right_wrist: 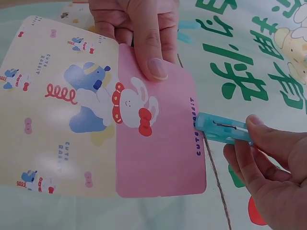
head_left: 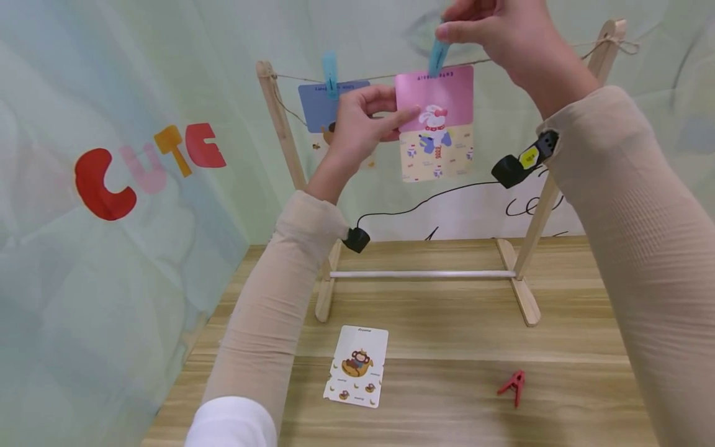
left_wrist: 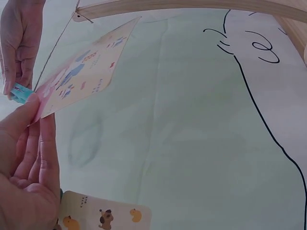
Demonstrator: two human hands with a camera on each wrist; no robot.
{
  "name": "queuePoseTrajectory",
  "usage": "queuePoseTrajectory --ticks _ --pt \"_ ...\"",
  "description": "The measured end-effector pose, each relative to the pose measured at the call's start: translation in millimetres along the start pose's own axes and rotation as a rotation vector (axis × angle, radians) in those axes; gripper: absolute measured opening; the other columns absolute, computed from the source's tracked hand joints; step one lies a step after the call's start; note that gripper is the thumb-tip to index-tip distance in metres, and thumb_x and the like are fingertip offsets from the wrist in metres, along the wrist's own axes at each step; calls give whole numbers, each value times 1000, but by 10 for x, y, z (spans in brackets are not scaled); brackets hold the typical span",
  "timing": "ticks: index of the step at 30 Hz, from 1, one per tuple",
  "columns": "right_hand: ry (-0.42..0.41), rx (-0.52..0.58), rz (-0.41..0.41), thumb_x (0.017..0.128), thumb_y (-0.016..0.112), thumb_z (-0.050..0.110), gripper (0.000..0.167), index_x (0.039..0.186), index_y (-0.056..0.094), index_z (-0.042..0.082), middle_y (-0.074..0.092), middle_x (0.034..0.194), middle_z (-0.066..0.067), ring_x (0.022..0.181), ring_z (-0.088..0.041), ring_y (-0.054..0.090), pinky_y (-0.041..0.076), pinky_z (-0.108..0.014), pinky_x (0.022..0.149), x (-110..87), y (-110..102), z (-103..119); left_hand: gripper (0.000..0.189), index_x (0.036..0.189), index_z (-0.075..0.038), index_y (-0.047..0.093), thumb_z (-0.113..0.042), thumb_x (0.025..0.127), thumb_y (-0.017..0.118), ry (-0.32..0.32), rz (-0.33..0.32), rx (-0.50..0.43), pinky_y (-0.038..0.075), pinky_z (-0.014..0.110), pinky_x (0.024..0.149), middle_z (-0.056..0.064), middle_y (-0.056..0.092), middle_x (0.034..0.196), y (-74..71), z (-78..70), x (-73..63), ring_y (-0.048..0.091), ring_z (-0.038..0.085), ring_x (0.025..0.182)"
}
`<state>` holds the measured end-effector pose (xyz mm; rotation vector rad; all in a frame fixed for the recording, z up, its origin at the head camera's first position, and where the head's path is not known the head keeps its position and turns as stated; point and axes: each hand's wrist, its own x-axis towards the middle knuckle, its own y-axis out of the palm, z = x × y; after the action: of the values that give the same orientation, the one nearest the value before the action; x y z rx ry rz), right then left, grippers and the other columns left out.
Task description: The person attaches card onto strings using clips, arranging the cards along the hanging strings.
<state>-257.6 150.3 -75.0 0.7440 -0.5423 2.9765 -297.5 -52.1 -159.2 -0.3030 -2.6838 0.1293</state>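
Observation:
My left hand point(head_left: 365, 124) pinches the left edge of a pink and cream rabbit card point(head_left: 436, 152), thumb on its front. Above it, my right hand point(head_left: 503, 37) pinches a light blue clothespin point(head_left: 439, 57) between thumb and fingers. In the right wrist view the clothespin's tip point(right_wrist: 207, 123) sits over the card's pink top edge, beside the twine point(right_wrist: 218, 179). A second card point(head_left: 319, 102), blue at the top, hangs from the twine by another blue clothespin point(head_left: 330, 74), partly hidden behind my left hand.
A wooden frame point(head_left: 527, 242) carries the twine and stands on the wood-grain table point(head_left: 436, 347). On the table lie a white monkey card point(head_left: 357, 366) and a small red clothespin point(head_left: 514, 386). Behind is a printed cloth backdrop with "CUTE" letters point(head_left: 106, 186) at left.

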Motion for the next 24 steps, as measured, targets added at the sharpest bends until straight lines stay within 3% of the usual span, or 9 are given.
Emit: queuePoseTrajectory --ticks 24 --pt "-3 -94 49 95 67 18 9 103 68 14 63 101 5 102 -12 53 44 -22 98 14 0 3 32 108 -5 71 -15 81 84 16 -2 5 60 31 75 9 72 99 6 45 -40 71 22 87"
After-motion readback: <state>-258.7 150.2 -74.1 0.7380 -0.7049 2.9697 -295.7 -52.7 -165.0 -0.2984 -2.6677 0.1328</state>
